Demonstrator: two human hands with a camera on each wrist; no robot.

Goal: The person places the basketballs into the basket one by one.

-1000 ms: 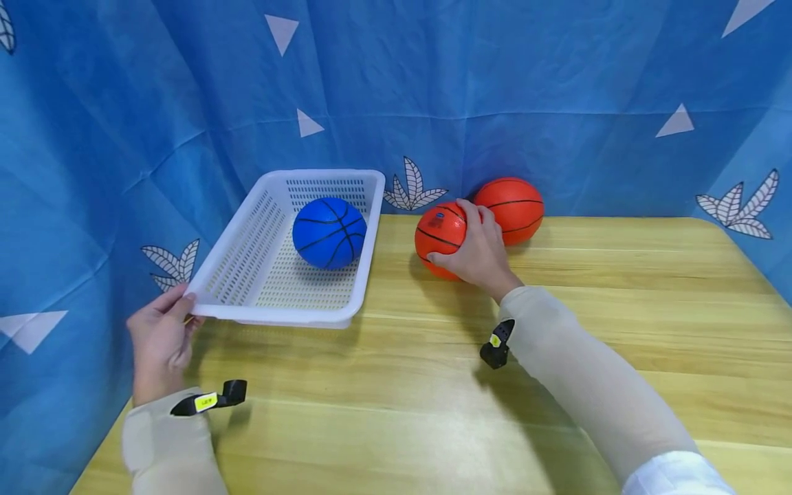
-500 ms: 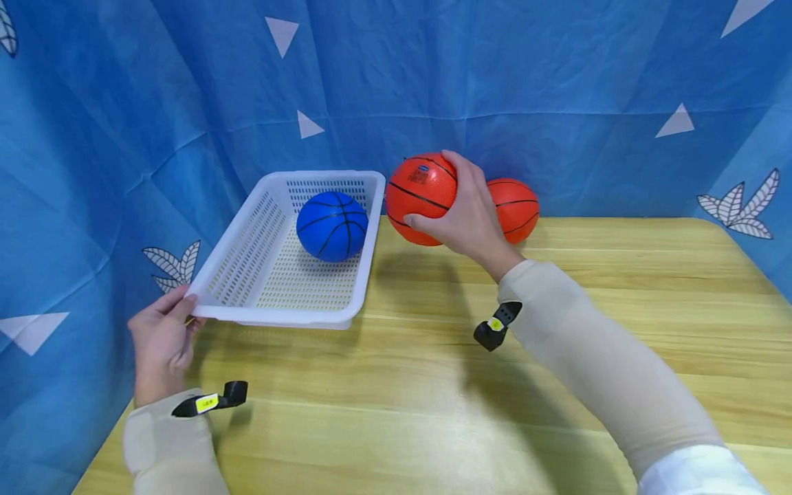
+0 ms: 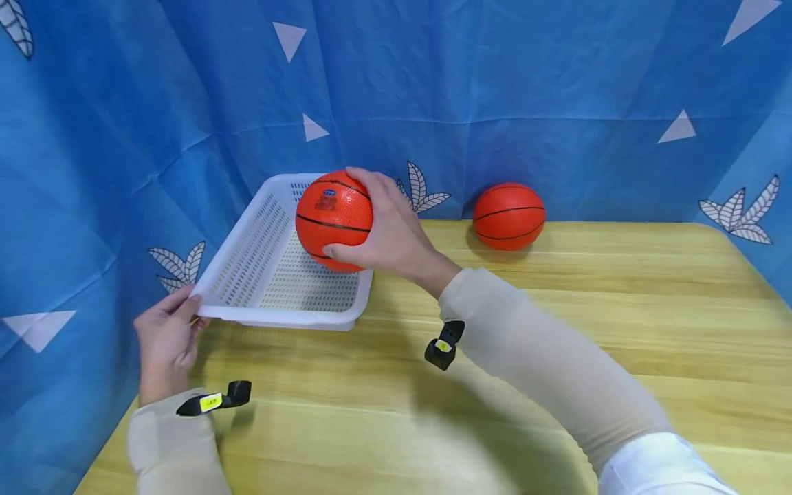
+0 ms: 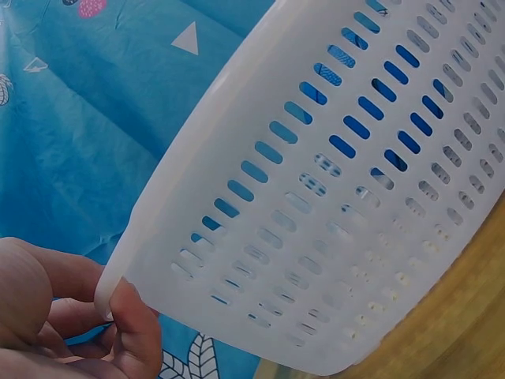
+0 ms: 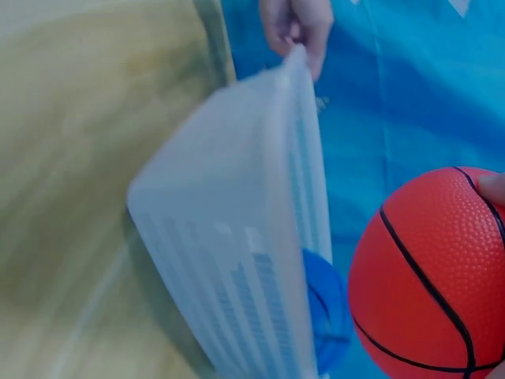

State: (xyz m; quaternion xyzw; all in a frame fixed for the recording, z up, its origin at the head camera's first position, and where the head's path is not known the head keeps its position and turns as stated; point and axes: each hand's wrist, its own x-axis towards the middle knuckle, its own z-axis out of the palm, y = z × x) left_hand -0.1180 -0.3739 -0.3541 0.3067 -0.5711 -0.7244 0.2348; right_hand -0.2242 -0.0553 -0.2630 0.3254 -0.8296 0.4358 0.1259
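Observation:
My right hand [image 3: 396,230] grips an orange-red toy basketball [image 3: 331,220] and holds it over the white perforated plastic basket [image 3: 278,316]. In the right wrist view, the same ball fills the lower right, and a blue basketball [image 5: 325,316] shows inside the basket. From the head view the blue ball is hidden behind the held one. My left hand [image 3: 167,337] pinches the basket's near left corner between thumb and fingers. The left wrist view shows that pinch close up, the thumb [image 4: 134,324] against the rim.
A second orange-red basketball [image 3: 509,216] lies on the wooden table [image 3: 588,309] near its back edge, right of the basket. Blue patterned cloth [image 3: 396,75] hangs behind the table and along its left side.
My right hand has lifted the nearer orange-red basketball off the table and carried it left over the basket. The left hand keeps its pinch on the corner.

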